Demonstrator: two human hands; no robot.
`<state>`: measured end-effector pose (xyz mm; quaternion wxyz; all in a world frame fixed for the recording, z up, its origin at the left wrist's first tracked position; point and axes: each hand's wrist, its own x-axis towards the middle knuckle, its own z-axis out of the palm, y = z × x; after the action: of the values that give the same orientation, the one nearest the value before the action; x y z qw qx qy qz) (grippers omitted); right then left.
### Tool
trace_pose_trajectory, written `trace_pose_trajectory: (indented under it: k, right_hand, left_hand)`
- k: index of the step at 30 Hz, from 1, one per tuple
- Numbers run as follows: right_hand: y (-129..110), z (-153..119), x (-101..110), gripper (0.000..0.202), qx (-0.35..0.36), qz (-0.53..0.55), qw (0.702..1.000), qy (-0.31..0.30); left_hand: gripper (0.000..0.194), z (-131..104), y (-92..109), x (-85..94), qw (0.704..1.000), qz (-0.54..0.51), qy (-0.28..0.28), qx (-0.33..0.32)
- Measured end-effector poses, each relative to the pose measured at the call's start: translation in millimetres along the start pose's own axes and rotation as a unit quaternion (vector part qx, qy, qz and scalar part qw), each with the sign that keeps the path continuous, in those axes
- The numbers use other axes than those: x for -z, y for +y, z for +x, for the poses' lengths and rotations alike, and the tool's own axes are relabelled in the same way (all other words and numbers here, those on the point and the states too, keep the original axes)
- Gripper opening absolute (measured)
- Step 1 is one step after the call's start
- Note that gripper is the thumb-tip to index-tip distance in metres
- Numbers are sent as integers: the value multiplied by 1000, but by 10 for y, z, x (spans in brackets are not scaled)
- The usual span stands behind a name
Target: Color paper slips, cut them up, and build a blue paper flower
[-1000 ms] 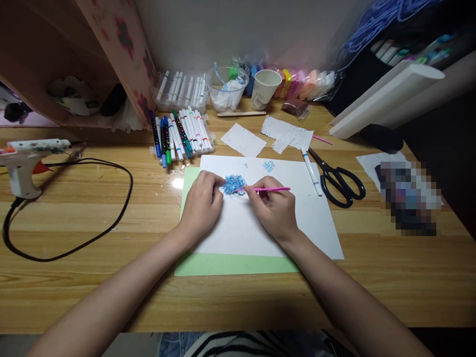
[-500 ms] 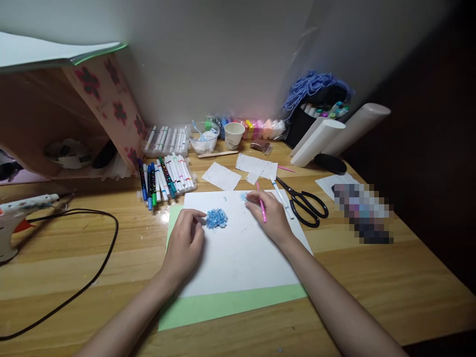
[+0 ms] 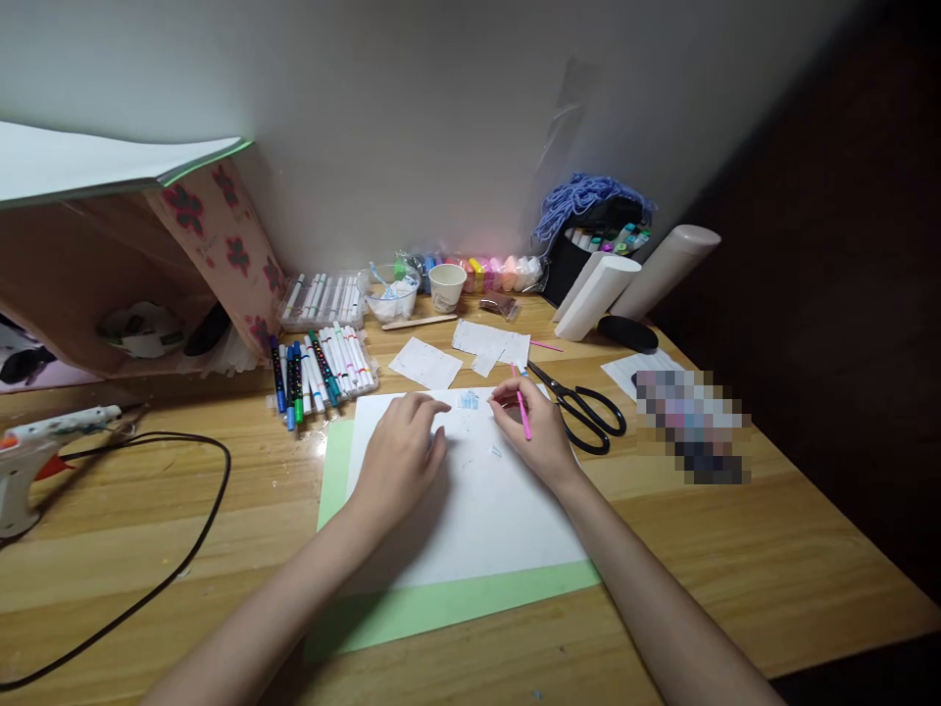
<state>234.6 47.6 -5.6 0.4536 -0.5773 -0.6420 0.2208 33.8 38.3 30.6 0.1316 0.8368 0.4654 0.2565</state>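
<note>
My left hand (image 3: pixel 403 453) hovers over the white sheet (image 3: pixel 470 529), its fingers curved and apart with nothing between them. It covers the spot where the blue pile lies. A pink stick (image 3: pixel 523 414) is held in my right hand (image 3: pixel 538 431), whose thumb and index finger come close together. Just left of those fingertips sits a small patch of blue-and-white strips (image 3: pixel 469 400). A tiny blue-white scrap (image 3: pixel 496 451) lies below it. Under the white sheet shows a green sheet (image 3: pixel 412 618).
Black-handled scissors (image 3: pixel 580 407) lie right of my right hand. Markers (image 3: pixel 327 368), paper pieces (image 3: pixel 424 363), a paper cup (image 3: pixel 447 286) and a bowl (image 3: pixel 392 296) stand behind. A glue gun (image 3: pixel 29 461) with a black cable is at the left.
My left hand has moved right and forward, over the blue pile, which is now hidden. The view has tilted up slightly. The right hand keeps the pink stick.
</note>
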Motion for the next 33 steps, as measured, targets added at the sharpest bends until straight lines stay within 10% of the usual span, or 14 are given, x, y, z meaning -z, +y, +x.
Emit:
trace_pose_trajectory:
  k: [9, 13, 18, 24, 29, 33]
  right_hand:
    - [156, 41, 395, 36, 134, -189, 952, -198]
    - [213, 45, 639, 19, 1, -241, 965, -98]
    - [371, 4, 940, 18, -227, -354, 904, -72]
    - [426, 11, 902, 19, -232, -301, 921, -84]
    - [203, 21, 831, 28, -279, -15, 960, 1]
    - [-136, -94, 650, 68, -245, 383, 878, -148]
  left_hand:
    - [17, 729, 15, -434, 989, 39, -100, 105]
    - [14, 701, -33, -449, 983, 1, -103, 152]
    - [16, 681, -34, -382, 974, -82, -81, 193]
    - [18, 740, -25, -317, 940, -257, -67, 217]
    - [32, 794, 35, -191, 898, -366, -57, 237]
    - [35, 815, 153, -26, 846, -460, -28, 267]
